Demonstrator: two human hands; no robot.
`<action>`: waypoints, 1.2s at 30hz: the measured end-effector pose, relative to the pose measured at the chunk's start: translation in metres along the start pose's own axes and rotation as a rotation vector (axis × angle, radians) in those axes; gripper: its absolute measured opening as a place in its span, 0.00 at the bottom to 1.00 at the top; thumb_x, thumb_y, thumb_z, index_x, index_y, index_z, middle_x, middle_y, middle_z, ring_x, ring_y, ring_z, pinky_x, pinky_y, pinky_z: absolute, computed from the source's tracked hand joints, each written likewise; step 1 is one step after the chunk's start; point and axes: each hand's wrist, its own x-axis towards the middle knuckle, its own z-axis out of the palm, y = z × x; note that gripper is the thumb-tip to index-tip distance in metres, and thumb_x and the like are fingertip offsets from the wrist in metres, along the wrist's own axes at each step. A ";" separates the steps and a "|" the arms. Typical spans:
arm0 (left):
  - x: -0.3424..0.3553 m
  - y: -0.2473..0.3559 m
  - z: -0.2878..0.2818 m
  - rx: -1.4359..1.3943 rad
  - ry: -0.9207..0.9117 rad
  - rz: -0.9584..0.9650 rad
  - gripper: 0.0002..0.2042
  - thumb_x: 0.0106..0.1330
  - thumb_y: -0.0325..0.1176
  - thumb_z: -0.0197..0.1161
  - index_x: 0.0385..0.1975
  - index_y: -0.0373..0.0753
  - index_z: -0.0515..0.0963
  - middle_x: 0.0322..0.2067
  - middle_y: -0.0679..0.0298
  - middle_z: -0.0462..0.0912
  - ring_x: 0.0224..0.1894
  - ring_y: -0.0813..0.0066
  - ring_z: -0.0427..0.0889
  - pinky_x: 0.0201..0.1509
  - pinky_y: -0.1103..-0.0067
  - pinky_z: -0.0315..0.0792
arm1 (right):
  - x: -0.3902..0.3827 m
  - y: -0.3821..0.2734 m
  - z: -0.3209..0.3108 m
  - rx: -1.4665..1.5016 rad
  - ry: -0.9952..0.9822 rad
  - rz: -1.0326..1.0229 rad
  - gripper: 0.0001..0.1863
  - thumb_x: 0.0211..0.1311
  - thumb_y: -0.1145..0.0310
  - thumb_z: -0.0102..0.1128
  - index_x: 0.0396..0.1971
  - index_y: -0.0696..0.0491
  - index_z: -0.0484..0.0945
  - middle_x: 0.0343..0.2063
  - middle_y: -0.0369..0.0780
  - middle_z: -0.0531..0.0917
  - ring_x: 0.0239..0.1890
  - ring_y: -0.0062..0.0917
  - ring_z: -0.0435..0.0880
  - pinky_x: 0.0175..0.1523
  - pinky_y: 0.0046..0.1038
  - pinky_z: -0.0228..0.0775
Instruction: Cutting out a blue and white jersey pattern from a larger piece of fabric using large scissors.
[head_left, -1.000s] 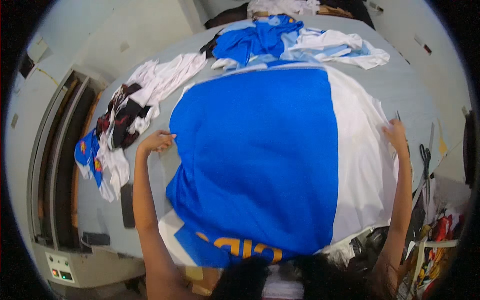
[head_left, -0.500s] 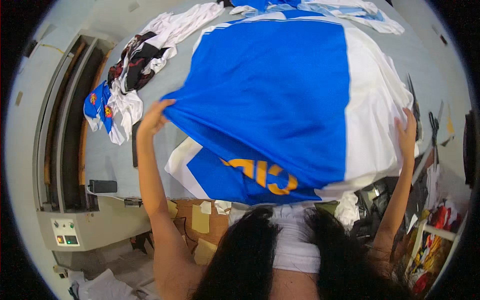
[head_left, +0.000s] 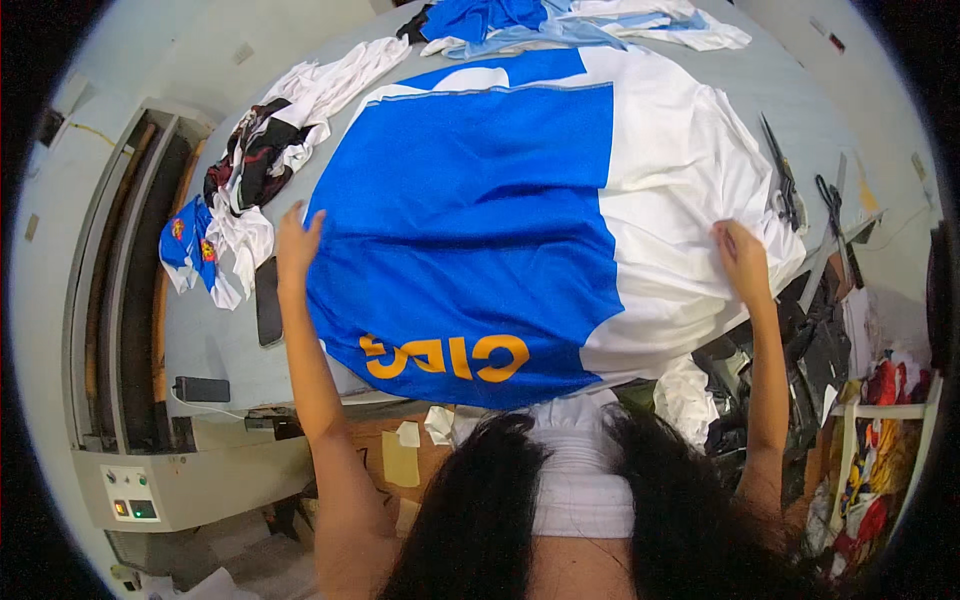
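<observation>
A large blue and white jersey [head_left: 470,210] lies spread over the grey table, with orange lettering near its front edge. Folds run across its blue middle, and its white right side is rumpled. At the blue part's left edge is my left hand [head_left: 297,245], fingers apart and not gripping the cloth. My right hand [head_left: 742,262] rests over the white part with its fingers curled, seemingly pinching the fabric; the fingertips are partly hidden.
Scissors [head_left: 782,175] and a second black-handled tool [head_left: 838,220] lie at the right. Crumpled garments [head_left: 255,160] line the left side, and more clothes [head_left: 490,25] lie at the back. A dark phone-like slab [head_left: 268,302] and a black box [head_left: 202,389] sit near the left front. A long machine [head_left: 130,280] stands at left.
The jersey's lifted left corner has come down and the blue part now lies flat, showing the lettering. My left hand has let go of it; my right hand has moved inward from the right edge.
</observation>
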 end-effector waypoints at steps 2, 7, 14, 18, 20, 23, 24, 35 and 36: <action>0.000 0.034 0.009 -0.167 -0.078 0.199 0.27 0.57 0.49 0.57 0.50 0.35 0.68 0.49 0.47 0.70 0.53 0.51 0.67 0.56 0.67 0.61 | -0.024 -0.029 -0.019 0.116 -0.090 -0.162 0.06 0.56 0.72 0.50 0.31 0.58 0.74 0.19 0.46 0.75 0.17 0.31 0.71 0.26 0.28 0.63; -0.020 0.130 0.015 -0.229 -0.255 0.426 0.26 0.59 0.50 0.54 0.52 0.38 0.67 0.53 0.49 0.67 0.58 0.54 0.62 0.60 0.66 0.55 | -0.058 -0.087 -0.056 0.280 -1.061 -0.292 0.06 0.56 0.65 0.53 0.31 0.50 0.75 0.17 0.39 0.77 0.17 0.30 0.76 0.24 0.28 0.64; -0.041 0.213 0.063 -0.132 -0.444 0.202 0.31 0.60 0.60 0.43 0.58 0.49 0.61 0.62 0.54 0.54 0.63 0.49 0.52 0.58 0.44 0.44 | -0.064 -0.044 -0.037 -0.087 -0.918 -0.117 0.09 0.51 0.66 0.57 0.31 0.52 0.78 0.22 0.43 0.79 0.25 0.33 0.78 0.30 0.31 0.67; -0.038 0.197 0.064 -0.152 -0.385 0.087 0.29 0.61 0.59 0.43 0.58 0.49 0.62 0.61 0.55 0.55 0.62 0.48 0.52 0.58 0.44 0.44 | -0.039 -0.033 -0.042 0.165 -0.496 0.080 0.13 0.51 0.66 0.58 0.37 0.55 0.77 0.31 0.43 0.80 0.32 0.32 0.78 0.39 0.29 0.68; -0.024 0.181 0.068 -0.153 -0.341 0.162 0.28 0.61 0.58 0.44 0.57 0.48 0.62 0.61 0.55 0.55 0.62 0.49 0.53 0.58 0.44 0.44 | -0.021 -0.030 -0.038 0.128 -0.226 -0.049 0.15 0.52 0.65 0.58 0.40 0.54 0.75 0.36 0.43 0.78 0.39 0.32 0.76 0.46 0.29 0.65; -0.005 0.166 0.075 -0.140 -0.292 0.246 0.27 0.61 0.56 0.46 0.57 0.49 0.63 0.61 0.56 0.56 0.62 0.51 0.53 0.58 0.44 0.45 | 0.019 -0.033 -0.018 0.125 0.034 -0.213 0.20 0.53 0.61 0.57 0.47 0.50 0.72 0.46 0.43 0.74 0.52 0.36 0.68 0.58 0.36 0.55; 0.001 0.161 0.081 -0.155 -0.357 0.206 0.27 0.61 0.57 0.46 0.56 0.50 0.63 0.61 0.57 0.56 0.62 0.51 0.53 0.58 0.44 0.45 | 0.030 -0.039 -0.007 0.155 0.029 -0.247 0.23 0.54 0.57 0.56 0.50 0.48 0.70 0.51 0.44 0.71 0.58 0.40 0.63 0.62 0.42 0.47; 0.110 0.181 0.137 -0.056 -0.362 0.038 0.25 0.61 0.59 0.43 0.56 0.57 0.64 0.62 0.63 0.56 0.64 0.53 0.49 0.56 0.38 0.37 | 0.190 0.029 0.106 -0.439 -0.030 0.018 0.28 0.56 0.43 0.45 0.54 0.40 0.67 0.61 0.46 0.57 0.62 0.53 0.49 0.57 0.64 0.27; 0.124 0.182 0.150 -0.007 -0.308 0.026 0.26 0.60 0.59 0.43 0.56 0.58 0.64 0.62 0.63 0.55 0.64 0.53 0.48 0.56 0.38 0.35 | 0.214 0.039 0.108 -0.452 -0.066 0.060 0.28 0.57 0.43 0.43 0.55 0.40 0.66 0.61 0.43 0.58 0.63 0.49 0.49 0.58 0.63 0.25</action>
